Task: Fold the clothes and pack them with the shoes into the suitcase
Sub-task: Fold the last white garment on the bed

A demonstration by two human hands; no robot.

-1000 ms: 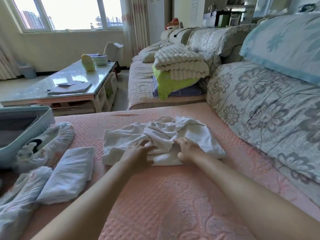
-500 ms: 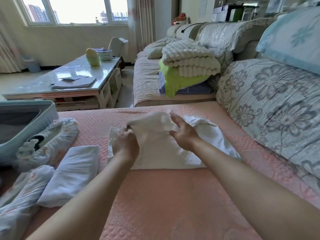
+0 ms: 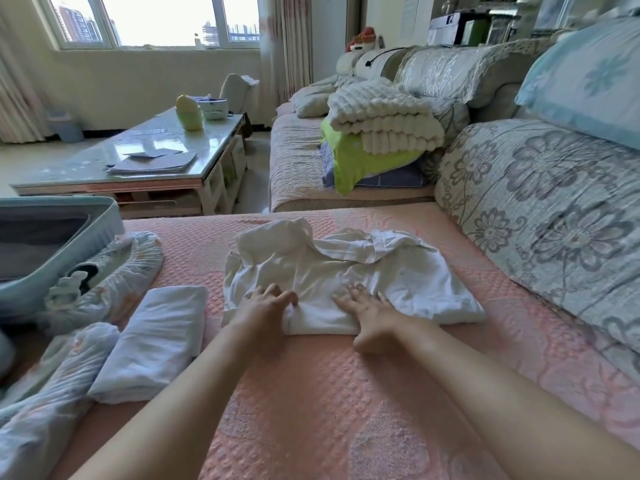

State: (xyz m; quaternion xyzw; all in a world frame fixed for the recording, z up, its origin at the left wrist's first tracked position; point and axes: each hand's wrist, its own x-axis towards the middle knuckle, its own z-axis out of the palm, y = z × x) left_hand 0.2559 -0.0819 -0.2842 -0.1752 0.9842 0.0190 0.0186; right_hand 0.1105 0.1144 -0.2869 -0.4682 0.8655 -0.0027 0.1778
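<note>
- The white garment [image 3: 346,275] lies half-folded on the pink cover [image 3: 329,410], with its far part rumpled.
- The right hand [image 3: 372,308] rests flat on the garment's near fold, fingers straight and spread.
- The left hand [image 3: 268,304] sits at the garment's near left edge with its fingers bent. Whether they pinch cloth cannot be told.
- Left of the garment lie a folded white cloth [image 3: 159,341] and bagged shoes [image 3: 114,271], and beyond them the open suitcase [image 3: 86,244].
</note>
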